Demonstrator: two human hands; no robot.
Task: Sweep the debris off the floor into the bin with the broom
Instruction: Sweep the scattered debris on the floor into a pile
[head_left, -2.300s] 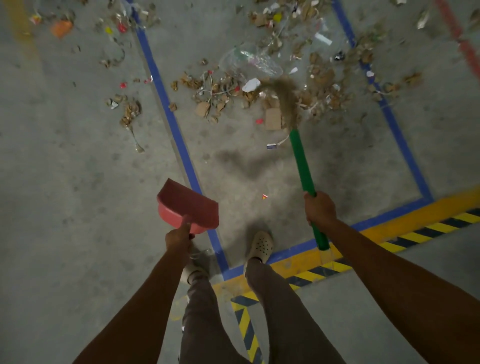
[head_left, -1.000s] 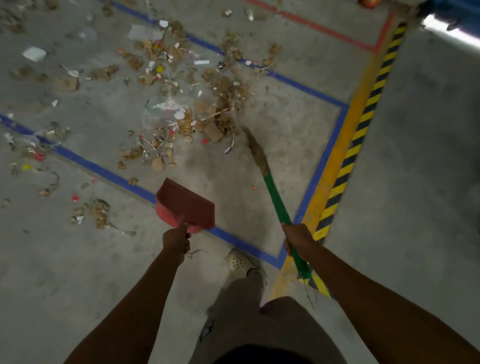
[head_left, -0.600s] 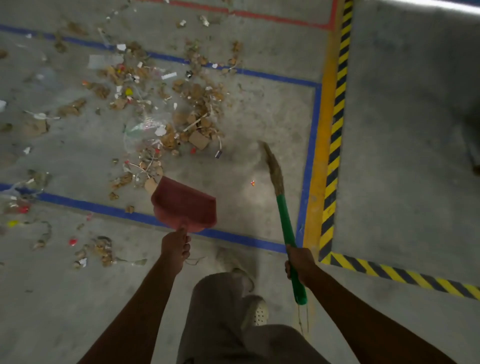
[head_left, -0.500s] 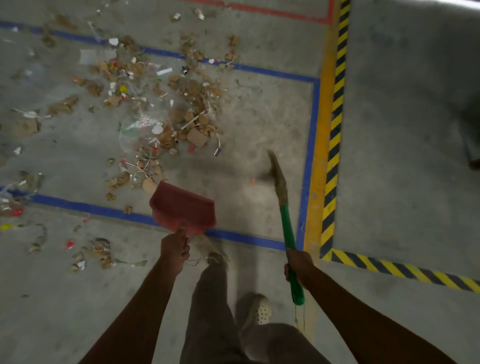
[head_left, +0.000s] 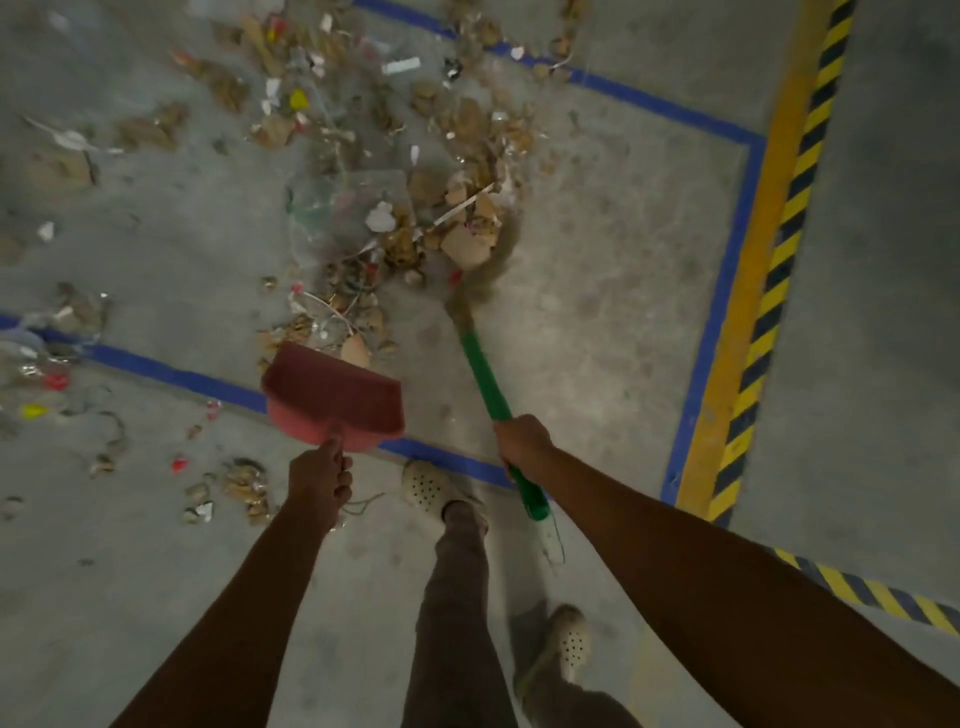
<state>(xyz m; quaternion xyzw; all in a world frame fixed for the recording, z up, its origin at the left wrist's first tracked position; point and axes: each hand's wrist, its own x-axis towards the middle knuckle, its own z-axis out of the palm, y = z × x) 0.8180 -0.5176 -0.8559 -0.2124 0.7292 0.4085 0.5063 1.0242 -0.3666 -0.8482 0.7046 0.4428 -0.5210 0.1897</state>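
Note:
My right hand (head_left: 521, 441) grips the green handle of the broom (head_left: 485, 383). Its brown bristles (head_left: 491, 262) are blurred and touch the right edge of a pile of debris (head_left: 415, 223) made of cardboard scraps, paper bits and clear plastic on the concrete floor. My left hand (head_left: 318, 480) holds the handle of a red dustpan (head_left: 332, 397), which hangs above the floor just below the pile. More debris (head_left: 228, 486) lies scattered at the left, outside the blue line. No bin is in view.
A blue tape line (head_left: 182, 376) crosses the floor under the dustpan and another runs up the right side (head_left: 727, 270). Beside it is a yellow and black hazard stripe (head_left: 779, 249). My feet in light perforated shoes (head_left: 431, 486) stand below the tape.
The broom swung from the bare floor at the right into the right edge of the debris pile. I stepped closer to the pile; the dustpan stays held in the air.

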